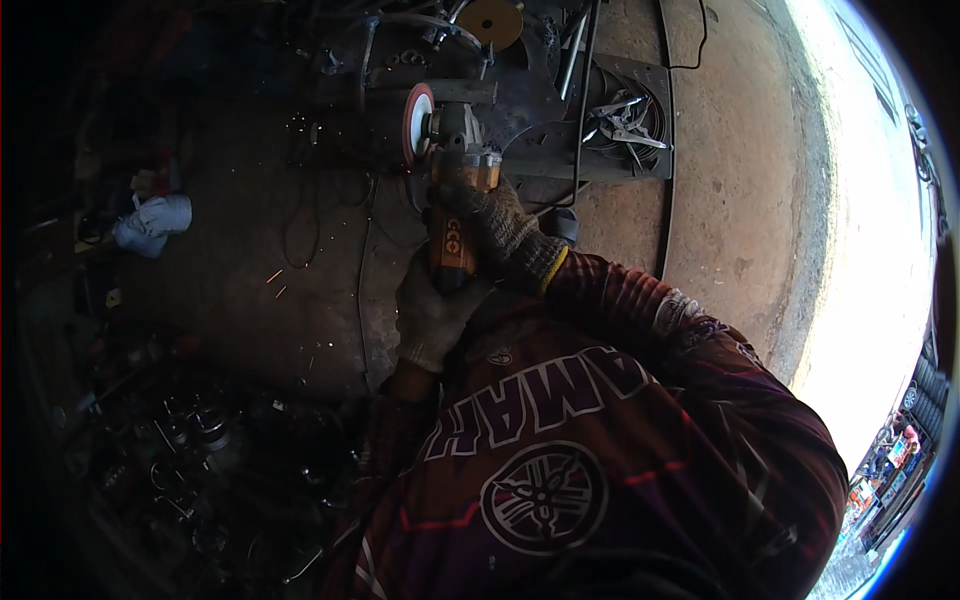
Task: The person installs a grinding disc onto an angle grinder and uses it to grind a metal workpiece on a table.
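An orange angle grinder (455, 235) is held out in front of my body, its disc end pointing away from me. Around its rear end, my gloved left hand (435, 315) is closed. My right hand (500, 222), in a knitted glove with a yellow cuff edge, grips the body nearer the metal head. The red-rimmed, pale disc (418, 125) stands on edge at the grinder's left side, beside a dark metal tube (470, 92) on the workbench (520, 85). Sparks (275, 278) scatter to the left. Where the disc meets metal is too dark to make out.
Locking pliers (625, 125) lie on a coiled cable at the bench's right. A yellowish round disc (490, 22) is at the back. Left, a whitish cloth bundle (155, 222); lower left, jumbled metal parts (210, 430). A thin cable (362, 290) crosses the floor.
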`<state>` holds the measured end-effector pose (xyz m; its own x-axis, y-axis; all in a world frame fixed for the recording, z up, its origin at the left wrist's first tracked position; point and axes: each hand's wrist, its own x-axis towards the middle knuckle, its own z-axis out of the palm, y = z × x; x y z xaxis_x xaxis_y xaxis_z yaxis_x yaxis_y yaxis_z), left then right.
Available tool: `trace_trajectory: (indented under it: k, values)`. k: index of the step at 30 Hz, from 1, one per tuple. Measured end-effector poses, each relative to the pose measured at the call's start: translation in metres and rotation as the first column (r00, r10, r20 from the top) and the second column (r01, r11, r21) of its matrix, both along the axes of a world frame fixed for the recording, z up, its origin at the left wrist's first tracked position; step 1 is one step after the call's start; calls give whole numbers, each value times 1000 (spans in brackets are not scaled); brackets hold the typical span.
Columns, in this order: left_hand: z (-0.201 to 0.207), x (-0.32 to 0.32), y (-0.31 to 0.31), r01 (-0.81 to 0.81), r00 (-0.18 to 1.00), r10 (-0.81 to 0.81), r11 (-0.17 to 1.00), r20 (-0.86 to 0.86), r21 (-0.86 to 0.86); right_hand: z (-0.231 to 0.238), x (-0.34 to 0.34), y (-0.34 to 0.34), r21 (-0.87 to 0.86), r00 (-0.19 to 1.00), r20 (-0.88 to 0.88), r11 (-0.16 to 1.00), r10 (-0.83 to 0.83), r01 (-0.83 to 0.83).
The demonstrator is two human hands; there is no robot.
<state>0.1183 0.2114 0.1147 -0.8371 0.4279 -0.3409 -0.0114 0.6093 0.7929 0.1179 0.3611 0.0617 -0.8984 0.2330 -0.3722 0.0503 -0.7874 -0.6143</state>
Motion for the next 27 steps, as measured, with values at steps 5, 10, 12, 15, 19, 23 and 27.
trace_trajectory:
  k: [5, 10, 12, 15, 19, 23, 27]
  values:
    - [6, 1, 2, -21, 1000, 22, 998, 19, -56, 0, 4, -2, -56, 999, -36, 998, -2, 0]
    - [1, -1, 3, -8, 1000, 8, 999, -8, -51, -4, 3, -1, -59, 1000, -13, 998, -27, 26]
    - [0, -2, 4, -7, 1000, 7, 999, -6, -45, -4, 1, 1, -55, 1000, 1, 998, -24, 24]
    - [-1, -5, 4, 10, 999, -8, 998, 39, -58, 0, -2, 2, -44, 1000, 23, 999, -21, 22]
    - [-7, -8, 0, 1, 999, 0, 1000, 37, -17, 4, -4, 1, -30, 999, 49, 999, -9, 10]
    - [6, -10, 5, 24, 999, -23, 999, 29, -31, 2, -7, 5, 61, 999, 33, 998, 4, -6]
    - [-10, -11, -3, 63, 980, -51, 996, -193, 55, -2, -11, 5, 137, 1000, 10, 991, -6, 4]
